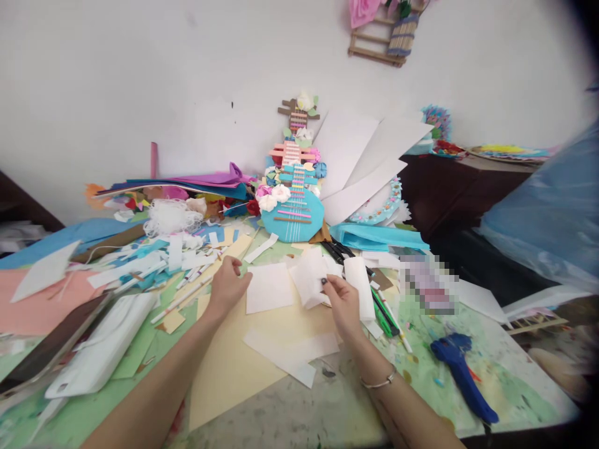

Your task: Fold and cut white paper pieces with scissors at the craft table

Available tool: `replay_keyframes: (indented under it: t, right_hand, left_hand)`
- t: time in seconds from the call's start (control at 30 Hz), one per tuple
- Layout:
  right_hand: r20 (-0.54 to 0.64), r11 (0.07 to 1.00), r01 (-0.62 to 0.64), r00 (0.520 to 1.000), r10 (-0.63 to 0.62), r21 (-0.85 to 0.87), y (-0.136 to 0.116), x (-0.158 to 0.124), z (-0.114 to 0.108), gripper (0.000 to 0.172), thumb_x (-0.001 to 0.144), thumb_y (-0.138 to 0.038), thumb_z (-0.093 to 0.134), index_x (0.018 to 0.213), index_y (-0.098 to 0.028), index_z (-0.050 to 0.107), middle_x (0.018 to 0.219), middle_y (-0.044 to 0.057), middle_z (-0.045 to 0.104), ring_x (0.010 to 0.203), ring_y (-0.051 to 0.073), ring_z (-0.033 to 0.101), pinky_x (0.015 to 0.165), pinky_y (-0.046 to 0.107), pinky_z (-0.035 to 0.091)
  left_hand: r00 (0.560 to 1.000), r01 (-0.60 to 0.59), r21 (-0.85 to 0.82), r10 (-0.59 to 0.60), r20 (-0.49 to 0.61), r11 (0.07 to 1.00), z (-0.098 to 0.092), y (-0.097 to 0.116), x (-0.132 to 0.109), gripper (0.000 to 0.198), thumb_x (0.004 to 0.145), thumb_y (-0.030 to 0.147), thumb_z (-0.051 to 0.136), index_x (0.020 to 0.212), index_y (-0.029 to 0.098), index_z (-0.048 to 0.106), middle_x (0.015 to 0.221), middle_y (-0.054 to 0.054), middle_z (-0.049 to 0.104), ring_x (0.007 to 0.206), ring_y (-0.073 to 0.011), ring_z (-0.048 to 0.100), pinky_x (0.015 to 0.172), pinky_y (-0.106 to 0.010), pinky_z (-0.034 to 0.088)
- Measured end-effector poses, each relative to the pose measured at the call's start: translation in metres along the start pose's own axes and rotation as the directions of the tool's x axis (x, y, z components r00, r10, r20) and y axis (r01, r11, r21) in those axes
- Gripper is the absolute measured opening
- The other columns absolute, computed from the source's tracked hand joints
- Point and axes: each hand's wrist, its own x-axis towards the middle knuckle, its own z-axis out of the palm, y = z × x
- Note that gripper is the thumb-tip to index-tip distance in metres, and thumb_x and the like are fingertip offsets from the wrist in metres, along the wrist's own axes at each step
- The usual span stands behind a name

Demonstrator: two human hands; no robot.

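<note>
My right hand [344,300] pinches a curled piece of white paper [306,280]. A small dark round spot shows at its fingertips; I cannot make out what it is. Left of that piece, a white paper square [269,293] lies flat on a cream sheet [234,374]. By the square's left edge is my left hand [230,285], fingers loosely curled with a gap to the thumb and nothing visible in them. Just beyond my right hand rests a rolled white paper [359,287]. Two crossed white strips [290,352] lie nearer to me.
A blue paper guitar [293,215] with paper flowers stands against the wall. A blue glue gun [463,377] and green markers [384,315] are at right. Paper scraps [175,249], a white power bank-like block [105,343] and a dark phone-like slab [51,343] lie at left.
</note>
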Motion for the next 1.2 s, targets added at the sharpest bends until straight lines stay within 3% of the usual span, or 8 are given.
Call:
replay_keyframes:
  t: [0.1,0.27,0.37,0.43,0.53,0.73,0.93,1.2]
  right_hand:
    - [0.012,0.976,0.161,0.987,-0.161,-0.144,-0.011,-0.007,-0.003,0.018,0.078,-0.031,0.057,0.088,-0.020,0.066,0.087,0.006,0.070,0.079,0.021,0.064,0.075,0.037,0.052]
    - [0.553,0.783,0.596,0.720,-0.420,-0.181,-0.024,-0.025,0.006,0.024,0.082,-0.016,0.050,0.099,-0.025,0.064,0.106,0.006,0.066,0.103,0.022,0.059,0.090,0.040,0.045]
    - [0.748,0.706,0.698,0.530,-0.400,-0.117,-0.030,-0.028,0.008,0.029,0.082,-0.010,0.048,0.102,-0.026,0.063,0.108,0.005,0.066,0.110,0.021,0.054,0.092,0.041,0.043]
    - [0.772,0.682,0.718,0.508,-0.381,-0.136,-0.032,-0.027,0.006,0.029,0.081,-0.009,0.049,0.099,-0.026,0.064,0.108,0.005,0.066,0.113,0.022,0.051,0.092,0.043,0.041]
    - [0.724,0.714,0.679,0.579,-0.374,-0.174,-0.032,-0.022,0.001,0.024,0.079,-0.010,0.053,0.092,-0.026,0.065,0.106,0.004,0.066,0.113,0.022,0.049,0.092,0.044,0.041]
    - [0.385,0.917,0.268,0.912,-0.143,-0.295,-0.021,-0.011,-0.003,0.004,0.074,-0.022,0.064,0.075,-0.024,0.067,0.120,0.006,0.059,0.118,0.025,0.045,0.099,0.048,0.032]
    - [0.352,0.998,-0.064,0.934,0.068,-0.023,-0.018,-0.007,-0.002,0.011,0.068,-0.032,0.069,0.071,-0.022,0.066,0.129,0.008,0.051,0.118,0.025,0.046,0.088,0.039,0.043]
    - [0.275,0.987,-0.160,0.950,0.149,0.019,-0.011,-0.006,0.001,0.020,0.065,-0.036,0.071,0.070,-0.017,0.065,0.063,0.001,0.062,0.059,0.014,0.055,0.056,0.025,0.042]
  left_hand:
    - [0.958,0.153,-0.154,-0.108,0.267,0.976,0.003,0.012,-0.011,0.031,0.068,0.045,0.059,0.081,0.019,0.051,0.050,0.003,0.053,0.041,-0.0124,0.048,0.043,-0.022,0.034]
    - [0.420,0.681,-0.137,-0.230,0.878,0.719,0.013,0.014,-0.028,0.066,0.067,0.070,0.047,0.088,0.009,0.061,0.083,-0.020,0.069,0.072,-0.0298,0.066,0.065,-0.038,0.049]
    - [0.519,0.694,-0.266,-0.209,0.829,0.670,0.016,0.004,-0.027,0.041,0.067,0.050,0.063,0.083,0.012,0.065,0.078,-0.013,0.070,0.067,-0.0253,0.066,0.063,-0.035,0.051]
    - [0.616,0.632,-0.318,-0.210,0.759,0.706,0.016,-0.002,-0.025,0.024,0.062,0.027,0.071,0.081,0.014,0.066,0.074,-0.008,0.070,0.064,-0.0222,0.065,0.060,-0.032,0.051]
    - [0.638,0.573,-0.301,-0.184,0.748,0.763,0.015,-0.002,-0.024,0.031,0.056,0.012,0.072,0.086,0.012,0.067,0.078,-0.009,0.071,0.067,-0.0243,0.066,0.062,-0.033,0.051]
    - [0.709,0.488,-0.354,-0.126,0.693,0.798,0.015,0.013,-0.030,0.033,0.059,0.017,0.074,0.091,0.013,0.068,0.084,-0.009,0.071,0.071,-0.0204,0.066,0.063,-0.028,0.051]
    - [0.668,0.398,-0.298,-0.051,0.743,0.867,0.015,0.012,-0.034,0.032,0.063,0.026,0.074,0.092,0.014,0.068,0.082,-0.008,0.070,0.067,-0.0178,0.064,0.057,-0.024,0.047]
    - [0.676,0.232,-0.215,0.002,0.737,0.949,0.018,0.012,-0.038,0.030,0.065,0.031,0.071,0.087,0.012,0.067,0.069,-0.005,0.066,0.056,-0.0131,0.057,0.046,-0.019,0.037]
